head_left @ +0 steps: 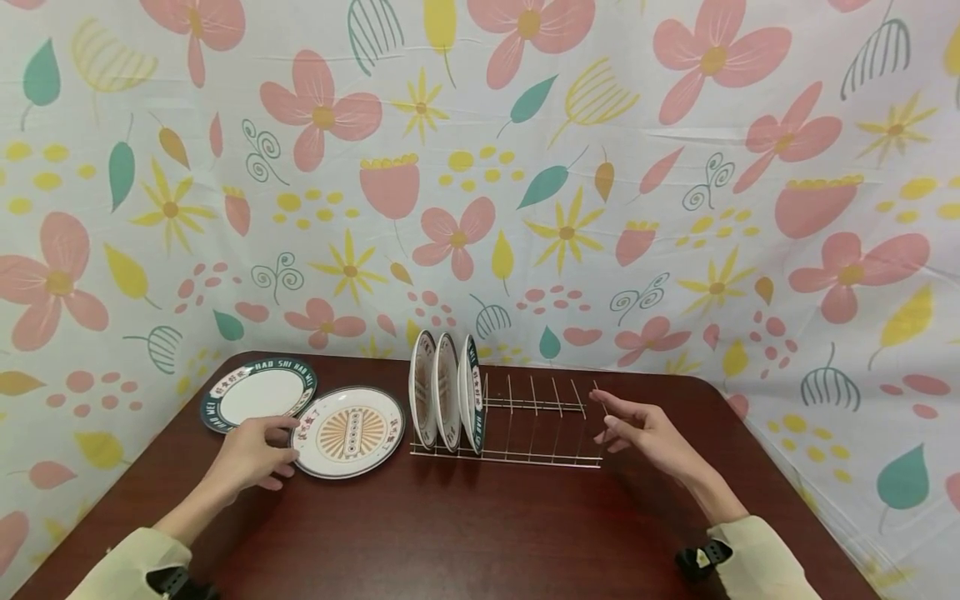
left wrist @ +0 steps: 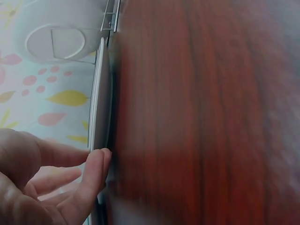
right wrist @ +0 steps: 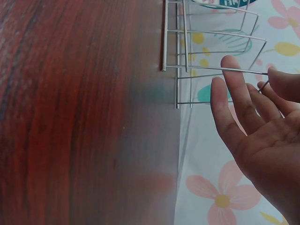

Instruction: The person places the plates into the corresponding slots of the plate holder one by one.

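A white plate [head_left: 351, 433] with an orange sunburst and red lettering lies at the left of the wire dish rack [head_left: 540, 458]. My left hand [head_left: 251, 454] pinches its left rim between thumb and fingers; the left wrist view shows this plate [left wrist: 99, 103] edge-on, close to the tabletop. Three plates [head_left: 446, 392] stand upright in the rack's left slots. At the rack's right end, my right hand [head_left: 645, 433] holds the end wire, with the thumb on one side and fingers on the other. The right wrist view shows the thumb at the wire's top bend.
Behind the sunburst plate lies a second plate [head_left: 258, 396] with a dark green lettered rim, partly overlapped by it. Both rest on a dark red-brown wooden table [head_left: 450, 533]. A flower-patterned cloth [head_left: 480, 167] hangs behind the table's far edge.
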Tool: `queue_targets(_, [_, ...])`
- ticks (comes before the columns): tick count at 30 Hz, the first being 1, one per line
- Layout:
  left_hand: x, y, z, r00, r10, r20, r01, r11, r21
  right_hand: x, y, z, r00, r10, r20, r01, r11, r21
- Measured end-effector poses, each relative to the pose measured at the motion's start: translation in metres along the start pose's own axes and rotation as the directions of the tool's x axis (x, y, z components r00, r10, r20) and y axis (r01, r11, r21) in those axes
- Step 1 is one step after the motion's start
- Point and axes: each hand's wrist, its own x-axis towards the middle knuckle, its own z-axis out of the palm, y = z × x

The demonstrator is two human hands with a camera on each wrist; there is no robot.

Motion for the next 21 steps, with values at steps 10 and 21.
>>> queue_targets(10, [-0.009, -0.013, -0.015, 0.994, 0.06, 0.093, -0.066, 0.996, 0.064, -0.001, 0.002, -0.002, 1.0, -0.003, -0.002, 0.003, 1.0, -0.003])
queue_targets(21, [-0.01, -0.021, -0.022, 0.984, 0.057, 0.171, -0.055, 0.998, -0.016, 0.0, 0.001, -0.002, 1.0, 0.001, 0.003, -0.001, 1.0, -0.01])
